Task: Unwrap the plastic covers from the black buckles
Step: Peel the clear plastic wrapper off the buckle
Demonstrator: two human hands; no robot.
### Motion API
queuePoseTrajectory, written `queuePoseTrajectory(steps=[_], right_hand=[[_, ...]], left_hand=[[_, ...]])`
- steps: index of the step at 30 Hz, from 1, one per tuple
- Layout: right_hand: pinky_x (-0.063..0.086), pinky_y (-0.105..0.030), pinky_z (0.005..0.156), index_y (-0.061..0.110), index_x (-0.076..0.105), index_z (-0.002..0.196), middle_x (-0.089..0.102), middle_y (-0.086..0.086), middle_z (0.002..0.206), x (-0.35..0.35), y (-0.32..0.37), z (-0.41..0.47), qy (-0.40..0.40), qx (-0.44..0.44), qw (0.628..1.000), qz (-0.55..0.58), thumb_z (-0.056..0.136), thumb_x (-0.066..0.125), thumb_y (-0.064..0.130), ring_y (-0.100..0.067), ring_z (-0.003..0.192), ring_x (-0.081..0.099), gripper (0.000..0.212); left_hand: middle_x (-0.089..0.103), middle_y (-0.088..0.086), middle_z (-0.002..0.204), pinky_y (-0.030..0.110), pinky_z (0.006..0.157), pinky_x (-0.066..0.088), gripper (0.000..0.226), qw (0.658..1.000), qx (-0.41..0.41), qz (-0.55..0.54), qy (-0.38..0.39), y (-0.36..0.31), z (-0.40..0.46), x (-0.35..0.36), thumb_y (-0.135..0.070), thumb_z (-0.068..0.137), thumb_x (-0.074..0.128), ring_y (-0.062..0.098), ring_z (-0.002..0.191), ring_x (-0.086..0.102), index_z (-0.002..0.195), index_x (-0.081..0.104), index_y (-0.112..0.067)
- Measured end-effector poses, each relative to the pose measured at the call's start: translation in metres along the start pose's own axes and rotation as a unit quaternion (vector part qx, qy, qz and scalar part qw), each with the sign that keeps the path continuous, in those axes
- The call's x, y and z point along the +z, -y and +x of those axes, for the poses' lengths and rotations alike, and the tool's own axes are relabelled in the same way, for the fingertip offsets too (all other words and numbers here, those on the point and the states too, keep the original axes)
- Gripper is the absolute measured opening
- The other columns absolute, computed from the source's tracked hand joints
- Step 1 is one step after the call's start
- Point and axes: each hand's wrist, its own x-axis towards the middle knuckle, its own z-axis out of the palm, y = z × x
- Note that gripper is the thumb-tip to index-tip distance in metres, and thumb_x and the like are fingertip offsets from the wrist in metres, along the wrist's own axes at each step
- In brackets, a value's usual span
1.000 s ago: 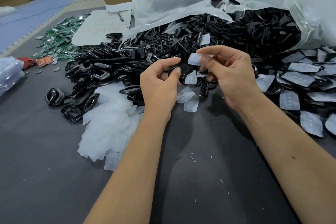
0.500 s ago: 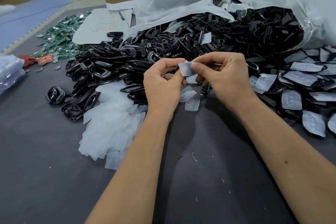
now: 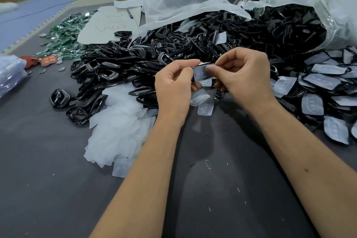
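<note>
1. I am holding one buckle (image 3: pixel 193 75) above the middle of the surface (image 3: pixel 48 170), in front of the big pile of buckles (image 3: pixel 146 54).
2. My left hand (image 3: pixel 173 87) is pinching the buckle's edge, fingers curled around it.
3. My right hand (image 3: pixel 245 75) is pinching the plastic cover (image 3: pixel 201 73) between thumb and forefinger.
4. The cover is looking thin, soft and probably slippery; the buckle, stiff and light.
5. I am judging a loose corner the best place to grip for peeling.

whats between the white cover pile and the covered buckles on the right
In the head view, both hands, left and right, gripping one covered buckle, plus loose covers on the dark table.
</note>
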Motion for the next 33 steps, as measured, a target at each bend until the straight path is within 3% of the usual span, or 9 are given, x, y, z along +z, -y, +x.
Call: queuePoseTrajectory(steps=[8, 15, 33], right_hand=[[0.052, -0.024, 0.047, 0.012, 0.071, 0.082, 0.075, -0.001, 0.068, 0.0017, 0.0008, -0.0016, -0.015, 0.002, 1.000, 0.001, 0.081, 0.090, 0.019, -0.018, 0.051, 0.071, 0.020], [0.050, -0.024, 0.045, 0.013, 0.070, 0.080, 0.074, -0.001, 0.065, 0.0029, 0.0029, -0.0031, -0.023, 0.002, 1.000, -0.002, 0.081, 0.089, 0.021, -0.017, 0.048, 0.070, 0.021], [0.049, -0.024, 0.043, 0.010, 0.071, 0.080, 0.073, -0.003, 0.065, 0.0042, 0.0029, -0.0043, -0.018, 0.018, 1.000, 0.015, 0.081, 0.091, 0.024, -0.017, 0.046, 0.067, 0.024]], left_hand=[[0.078, 0.007, 0.083, 0.021, 0.056, 0.050, 0.025, 0.999, 0.015, 0.028, 0.003, 0.0005, -0.0011, 0.0013, 0.007, 0.086, 0.060, 0.012, 0.055, 0.062, 0.095, 0.079, -0.007], [0.079, 0.003, 0.089, 0.020, 0.058, 0.052, 0.017, 0.999, 0.024, 0.035, 0.007, 0.0027, 0.0000, 0.0009, 0.004, 0.087, 0.071, 0.017, 0.061, 0.064, 0.094, 0.078, -0.010], [0.078, 0.010, 0.087, 0.023, 0.058, 0.053, 0.010, 1.000, 0.012, 0.006, -0.001, 0.0031, 0.0000, 0.0007, 0.002, 0.089, 0.074, 0.016, 0.060, 0.064, 0.092, 0.076, -0.007]])
